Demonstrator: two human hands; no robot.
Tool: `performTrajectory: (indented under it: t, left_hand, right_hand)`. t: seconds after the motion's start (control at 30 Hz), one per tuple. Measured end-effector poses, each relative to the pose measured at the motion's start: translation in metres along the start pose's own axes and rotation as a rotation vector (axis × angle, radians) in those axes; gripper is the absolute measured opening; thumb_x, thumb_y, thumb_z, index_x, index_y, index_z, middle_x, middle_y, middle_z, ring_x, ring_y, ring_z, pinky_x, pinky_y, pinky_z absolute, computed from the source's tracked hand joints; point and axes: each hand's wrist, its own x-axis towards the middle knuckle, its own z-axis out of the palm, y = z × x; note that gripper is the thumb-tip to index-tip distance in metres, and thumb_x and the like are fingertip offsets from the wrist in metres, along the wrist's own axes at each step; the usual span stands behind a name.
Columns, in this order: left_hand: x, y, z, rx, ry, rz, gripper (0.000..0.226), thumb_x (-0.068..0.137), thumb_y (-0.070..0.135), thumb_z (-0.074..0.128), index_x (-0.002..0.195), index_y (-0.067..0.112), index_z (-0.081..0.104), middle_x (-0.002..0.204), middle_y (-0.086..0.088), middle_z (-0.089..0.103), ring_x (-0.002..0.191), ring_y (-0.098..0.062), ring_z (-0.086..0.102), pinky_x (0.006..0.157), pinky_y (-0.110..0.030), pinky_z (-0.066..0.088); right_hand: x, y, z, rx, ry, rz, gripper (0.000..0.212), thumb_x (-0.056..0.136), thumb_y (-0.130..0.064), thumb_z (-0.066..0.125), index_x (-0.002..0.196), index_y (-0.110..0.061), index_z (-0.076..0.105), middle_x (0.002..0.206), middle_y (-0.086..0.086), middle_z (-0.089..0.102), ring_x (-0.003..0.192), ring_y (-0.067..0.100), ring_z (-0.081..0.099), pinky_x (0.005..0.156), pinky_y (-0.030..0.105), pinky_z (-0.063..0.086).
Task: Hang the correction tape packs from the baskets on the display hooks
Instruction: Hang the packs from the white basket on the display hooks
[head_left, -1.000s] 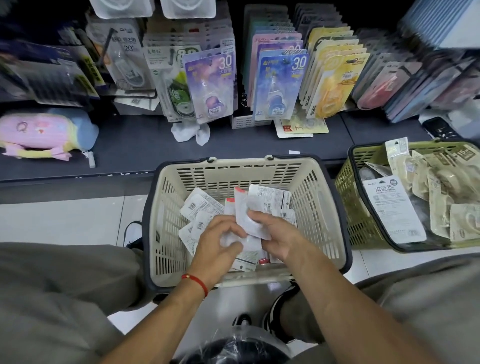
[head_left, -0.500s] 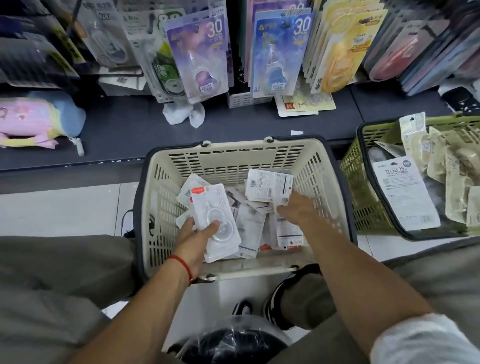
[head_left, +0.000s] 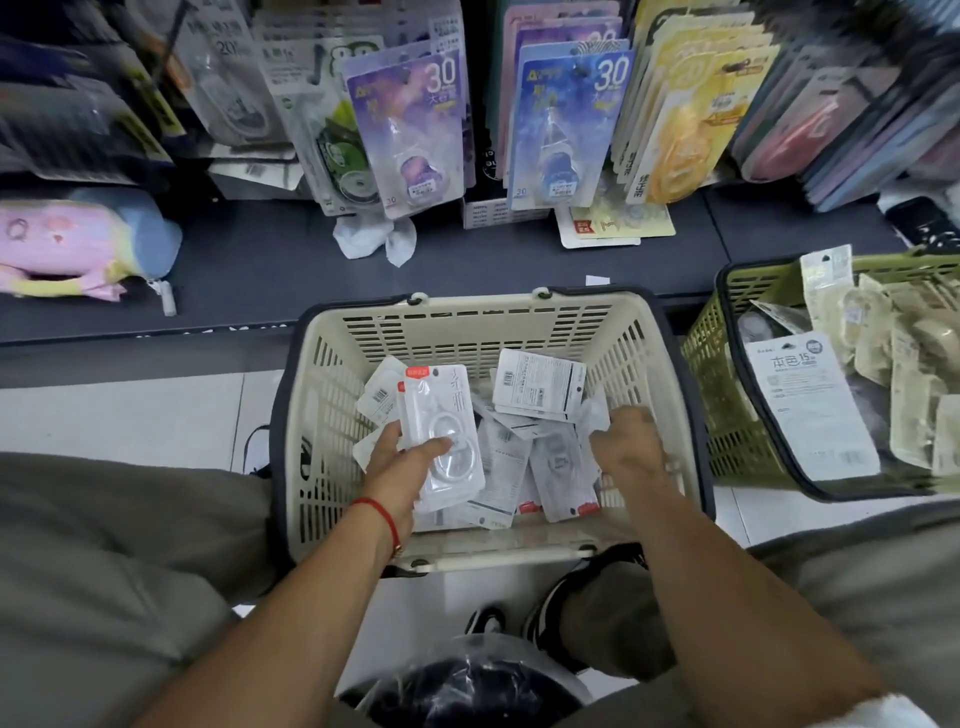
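A cream basket (head_left: 467, 322) on the floor between my knees holds several white correction tape packs (head_left: 537, 387). My left hand (head_left: 402, 460) holds a small stack of these packs (head_left: 441, 431), face up, over the basket's left side. My right hand (head_left: 626, 449) reaches into the right side of the basket, fingers curled down among the loose packs; whether it grips one is hidden. Above, display hooks carry hanging packs, among them purple (head_left: 410, 130), blue (head_left: 563, 124) and yellow (head_left: 685, 130) ones.
A green basket (head_left: 711, 364) of beige packs stands to the right. A dark shelf (head_left: 260, 265) runs under the hooks, with a pink pencil case (head_left: 78, 241) at left and crumpled tissue (head_left: 376, 239). A black bag lies by my feet.
The hands, joined over the packs a second ago, have separated. My left hand came away holding a stack, and my right hand moved to the right side of the basket.
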Motion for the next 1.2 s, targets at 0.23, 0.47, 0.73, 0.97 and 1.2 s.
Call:
performTrajectory:
  t: [0.23, 0.47, 0.73, 0.97, 1.2]
  left_hand:
    - [-0.003, 0.009, 0.008, -0.023, -0.030, -0.003, 0.043, 0.084, 0.022, 0.069, 0.123, 0.040, 0.067, 0.128, 0.001, 0.070, 0.118, -0.031, 0.065, 0.102, -0.056, 0.054]
    - [-0.009, 0.026, 0.000, 0.023, -0.220, 0.001, 0.060, 0.066, 0.026, 0.061, 0.126, 0.022, 0.068, 0.119, -0.009, 0.075, 0.104, -0.033, 0.071, 0.093, -0.049, 0.057]
    - [-0.012, 0.005, -0.012, 0.146, -0.544, -0.008, 0.057, 0.084, 0.037, 0.085, 0.137, 0.029, 0.063, 0.130, -0.006, 0.074, 0.120, -0.027, 0.072, 0.100, -0.048, 0.059]
    - [0.005, -0.001, -0.022, -0.112, -0.185, -0.064, 0.044, 0.093, 0.023, 0.078, 0.135, 0.022, 0.066, 0.123, -0.011, 0.077, 0.116, -0.036, 0.072, 0.099, -0.065, 0.055]
    - [0.017, -0.011, -0.020, -0.138, -0.061, -0.119, 0.044, 0.094, 0.025, 0.076, 0.136, 0.023, 0.064, 0.125, -0.010, 0.076, 0.117, -0.037, 0.071, 0.103, -0.065, 0.053]
  right_hand:
    - [-0.043, -0.028, -0.092, -0.001, 0.183, -0.431, 0.024, 0.102, -0.033, 0.066, 0.116, -0.018, 0.078, 0.112, 0.005, 0.077, 0.092, 0.025, 0.070, 0.079, 0.031, 0.052]
    - [-0.068, -0.059, -0.095, 0.130, -0.220, -0.754, 0.008, 0.082, -0.034, 0.089, 0.084, -0.033, 0.081, 0.072, -0.027, 0.069, 0.069, -0.003, 0.060, 0.065, 0.011, 0.043]
    - [-0.060, -0.081, -0.012, 0.286, -0.085, -0.773, 0.033, 0.077, -0.034, 0.092, 0.102, -0.027, 0.071, 0.087, -0.020, 0.060, 0.076, -0.005, 0.056, 0.071, 0.013, 0.046]
    - [0.007, -0.053, 0.020, 0.082, -0.064, -0.341, 0.027, 0.104, -0.024, 0.063, 0.129, -0.015, 0.068, 0.127, 0.009, 0.073, 0.118, 0.029, 0.068, 0.102, 0.035, 0.053]
    - [0.033, -0.062, 0.056, -0.164, -0.181, -0.462, 0.057, 0.105, -0.034, 0.057, 0.158, -0.018, 0.040, 0.159, 0.011, 0.048, 0.143, 0.033, 0.049, 0.117, 0.045, 0.041]
